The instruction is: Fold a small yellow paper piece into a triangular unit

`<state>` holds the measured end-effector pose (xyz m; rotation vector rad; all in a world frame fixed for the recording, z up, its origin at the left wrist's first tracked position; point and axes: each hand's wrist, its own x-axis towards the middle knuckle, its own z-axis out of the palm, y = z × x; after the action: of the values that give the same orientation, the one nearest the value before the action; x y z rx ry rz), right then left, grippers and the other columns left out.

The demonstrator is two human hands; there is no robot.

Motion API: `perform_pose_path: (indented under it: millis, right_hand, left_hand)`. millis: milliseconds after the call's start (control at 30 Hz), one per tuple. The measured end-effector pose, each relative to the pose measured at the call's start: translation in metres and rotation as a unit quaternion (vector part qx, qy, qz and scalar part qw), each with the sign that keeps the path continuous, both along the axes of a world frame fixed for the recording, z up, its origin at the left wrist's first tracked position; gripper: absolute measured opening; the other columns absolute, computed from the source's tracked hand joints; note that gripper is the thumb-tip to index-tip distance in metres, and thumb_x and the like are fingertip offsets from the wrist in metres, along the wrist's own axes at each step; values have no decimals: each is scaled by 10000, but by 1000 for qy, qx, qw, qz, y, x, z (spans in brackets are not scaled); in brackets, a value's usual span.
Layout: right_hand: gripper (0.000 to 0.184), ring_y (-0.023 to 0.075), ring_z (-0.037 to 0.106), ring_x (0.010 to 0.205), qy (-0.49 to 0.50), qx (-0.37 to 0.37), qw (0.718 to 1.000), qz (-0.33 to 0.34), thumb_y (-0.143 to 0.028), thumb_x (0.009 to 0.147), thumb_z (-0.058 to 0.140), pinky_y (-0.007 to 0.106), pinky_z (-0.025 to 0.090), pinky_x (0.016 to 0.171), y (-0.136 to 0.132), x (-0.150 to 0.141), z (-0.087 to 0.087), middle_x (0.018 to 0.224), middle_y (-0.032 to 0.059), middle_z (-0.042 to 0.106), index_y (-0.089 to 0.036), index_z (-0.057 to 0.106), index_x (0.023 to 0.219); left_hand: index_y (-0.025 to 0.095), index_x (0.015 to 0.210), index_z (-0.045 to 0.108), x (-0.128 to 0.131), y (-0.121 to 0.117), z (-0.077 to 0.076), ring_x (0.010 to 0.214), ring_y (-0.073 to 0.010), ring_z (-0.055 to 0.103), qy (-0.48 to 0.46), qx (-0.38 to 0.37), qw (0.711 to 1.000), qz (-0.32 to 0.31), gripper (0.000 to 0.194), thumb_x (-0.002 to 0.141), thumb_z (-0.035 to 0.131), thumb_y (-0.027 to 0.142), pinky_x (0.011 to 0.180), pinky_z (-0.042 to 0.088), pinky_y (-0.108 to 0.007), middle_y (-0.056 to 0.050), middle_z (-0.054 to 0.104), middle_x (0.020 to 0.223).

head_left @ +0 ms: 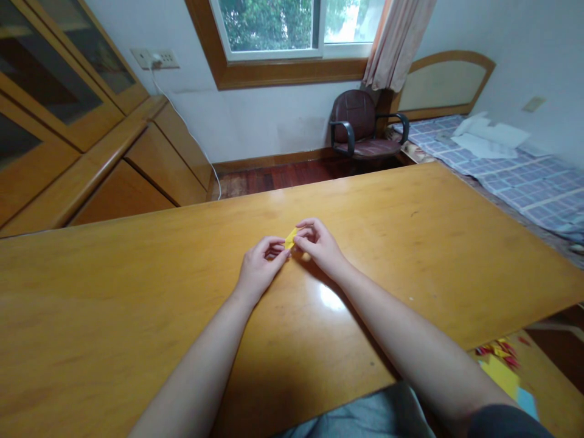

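Observation:
A small piece of folded yellow paper (291, 238) is held between my two hands, just above the wooden table (150, 292). My left hand (263, 263) pinches its lower left end between thumb and fingers. On the upper right end, the thumb and fingers of my right hand (318, 244) are closed. The fingertips cover parts of the paper, so its exact folded shape is hard to make out.
At the lower right, a lower surface holds yellow sheets (500, 376), a light blue sheet (528, 401) and a pile of small red and yellow pieces (502, 351). Beyond the table stand an office chair (360, 125), a bed (511, 164) and a wooden cabinet (114, 164).

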<state>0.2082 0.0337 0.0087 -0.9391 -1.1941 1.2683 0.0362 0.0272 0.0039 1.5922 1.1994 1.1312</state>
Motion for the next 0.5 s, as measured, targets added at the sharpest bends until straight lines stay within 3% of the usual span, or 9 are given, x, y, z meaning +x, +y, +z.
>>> perform_pose_path:
  millis: [267,500]
  right_hand:
    - [291,116,613,614,-26,-12,999,-29,-272,768,671,254,484,626,-2,0,4,702,-62,615,-205,515,1005]
    - [307,115,627,590,-9,-4,1000,-15,-293,809,655,247,487,613,-1,0,1,676,-77,596,-218,486,1054]
  left_hand:
    - [195,963,666,1,-1,3,748,-178,711,13,-6,1000,-10,253,769,743,338,740,554,-298,-35,735,819]
    - [183,955,670,1,0,1,741,-174,707,-15,-19,1000,-6,283,745,766,346,738,554,-294,-37,732,817]
